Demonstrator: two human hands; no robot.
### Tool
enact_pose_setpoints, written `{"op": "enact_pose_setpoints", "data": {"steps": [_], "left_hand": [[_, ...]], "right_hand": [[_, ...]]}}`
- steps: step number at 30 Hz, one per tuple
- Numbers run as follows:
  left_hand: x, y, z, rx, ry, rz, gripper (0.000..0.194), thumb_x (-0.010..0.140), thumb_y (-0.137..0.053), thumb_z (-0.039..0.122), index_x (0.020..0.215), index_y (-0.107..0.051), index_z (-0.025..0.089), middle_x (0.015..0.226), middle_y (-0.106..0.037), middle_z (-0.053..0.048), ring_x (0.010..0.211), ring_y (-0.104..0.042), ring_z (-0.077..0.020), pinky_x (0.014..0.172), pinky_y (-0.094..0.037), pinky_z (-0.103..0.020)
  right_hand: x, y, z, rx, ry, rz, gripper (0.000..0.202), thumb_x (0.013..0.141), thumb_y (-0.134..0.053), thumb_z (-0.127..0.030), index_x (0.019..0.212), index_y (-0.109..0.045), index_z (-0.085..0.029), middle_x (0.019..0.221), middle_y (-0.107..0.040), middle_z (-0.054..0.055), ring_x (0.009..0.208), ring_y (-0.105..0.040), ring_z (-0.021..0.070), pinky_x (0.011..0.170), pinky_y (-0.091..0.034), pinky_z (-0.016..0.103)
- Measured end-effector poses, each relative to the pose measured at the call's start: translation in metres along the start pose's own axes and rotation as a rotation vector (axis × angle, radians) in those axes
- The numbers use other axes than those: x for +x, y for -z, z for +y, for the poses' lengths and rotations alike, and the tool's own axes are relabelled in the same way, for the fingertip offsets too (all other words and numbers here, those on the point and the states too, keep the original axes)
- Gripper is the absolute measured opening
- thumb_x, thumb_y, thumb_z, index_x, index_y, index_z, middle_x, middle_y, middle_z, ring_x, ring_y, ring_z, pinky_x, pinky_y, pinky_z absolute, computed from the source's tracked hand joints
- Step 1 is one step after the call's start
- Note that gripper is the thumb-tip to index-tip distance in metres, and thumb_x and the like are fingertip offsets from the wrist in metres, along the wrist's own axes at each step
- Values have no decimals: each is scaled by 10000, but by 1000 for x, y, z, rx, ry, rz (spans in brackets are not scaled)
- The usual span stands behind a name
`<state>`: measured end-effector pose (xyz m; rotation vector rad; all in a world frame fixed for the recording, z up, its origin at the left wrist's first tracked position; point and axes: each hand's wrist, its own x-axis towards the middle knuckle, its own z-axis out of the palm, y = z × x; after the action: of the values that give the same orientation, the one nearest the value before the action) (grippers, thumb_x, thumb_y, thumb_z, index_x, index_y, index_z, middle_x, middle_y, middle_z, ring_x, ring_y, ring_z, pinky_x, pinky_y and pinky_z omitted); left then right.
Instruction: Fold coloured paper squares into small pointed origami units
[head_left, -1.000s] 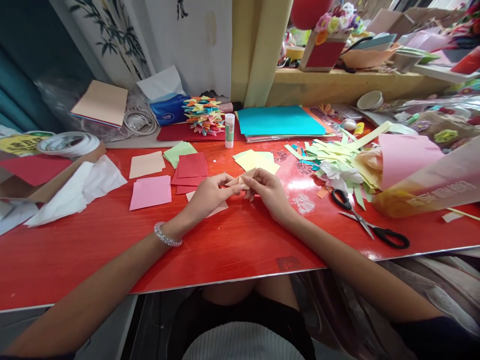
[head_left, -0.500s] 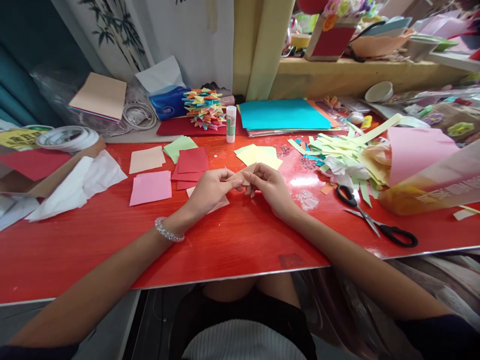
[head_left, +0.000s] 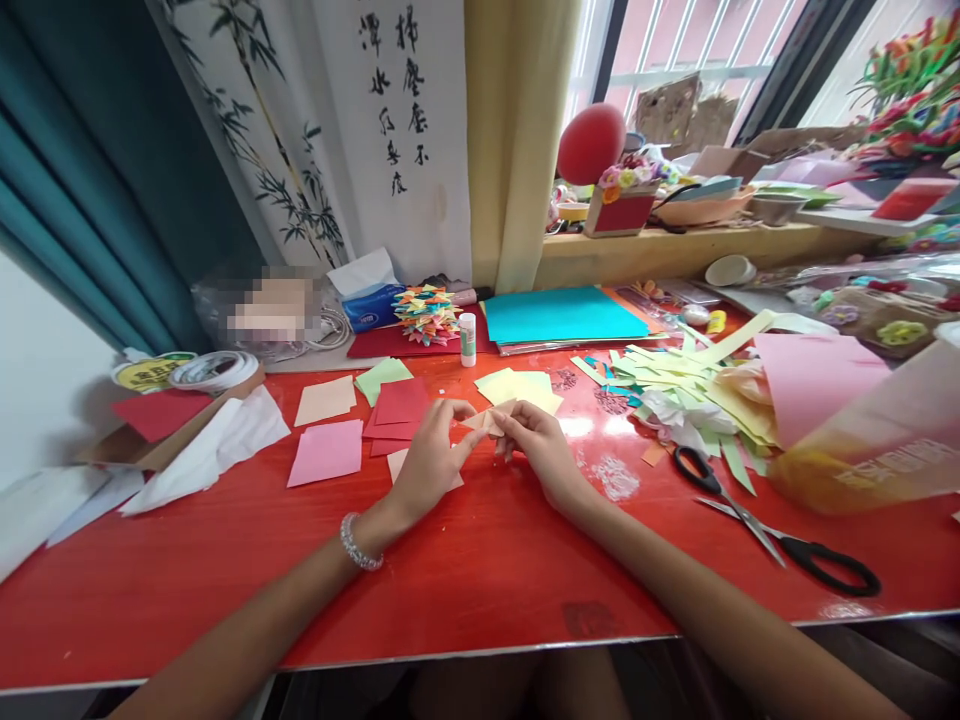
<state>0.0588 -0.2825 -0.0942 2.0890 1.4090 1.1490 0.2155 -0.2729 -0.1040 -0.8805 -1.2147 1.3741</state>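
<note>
A small folded piece of peach paper is held between my two hands, above the red tabletop. My right hand pinches it at the right with thumb and fingers. At its left end is my left hand, with the thumb below and the index finger above, curled around the edge. The fingertips behind the paper are hidden. Just behind lie pale yellow paper squares. Under my left hand is a flat peach sheet, partly covered. Red squares lie to the left of that hand.
Pink squares, peach squares and green squares lie at left. A glue stick stands behind, near a multicoloured folded-paper piece. Open scissors and paper strips lie at right.
The camera view has tilted up, so more of the wall and window shows. My left thumb and index finger have spread a little apart at the paper; my right hand keeps its pinch.
</note>
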Motion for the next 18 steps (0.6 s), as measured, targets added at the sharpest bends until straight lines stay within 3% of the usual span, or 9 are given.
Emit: {"op": "enact_pose_setpoints", "data": {"steps": [3, 6, 13, 18], "left_hand": [[0, -2, -2, 59, -87, 45, 164, 873, -555, 309, 988, -500, 205, 1070, -495, -69, 1063, -515, -189, 926, -442, -370], [0, -3, -3, 83, -145, 7, 99, 895, -529, 296, 908, -536, 198, 1087, -468, -70, 1130, -487, -191, 996, -398, -385], [1, -3, -1, 36, -126, 35, 82, 900, -515, 219, 839, -557, 183, 1019, -502, -58, 1036, -527, -174, 934, -444, -363], [4, -3, -2, 21, -130, 74, 78, 894, -517, 181, 823, -550, 180, 1005, -513, -51, 1009, -537, -169, 908, -457, -347]], "right_hand": [[0, 0, 2, 31, -3, -3, 308, 782, -661, -438, 675, -510, -191, 597, -570, -19, 486, -520, 106, 488, -416, 240], [-1, -1, 4, 66, -15, -8, 281, 778, -670, -422, 701, -538, -186, 645, -588, -11, 507, -529, 102, 493, -415, 233], [-5, -4, 3, 106, -52, -26, 234, 791, -670, -390, 772, -592, -170, 704, -596, -10, 559, -566, 90, 519, -446, 219], [-6, -5, 0, 46, -73, -60, 257, 790, -669, -397, 780, -549, -171, 690, -624, -6, 560, -614, 114, 501, -472, 230]]}}
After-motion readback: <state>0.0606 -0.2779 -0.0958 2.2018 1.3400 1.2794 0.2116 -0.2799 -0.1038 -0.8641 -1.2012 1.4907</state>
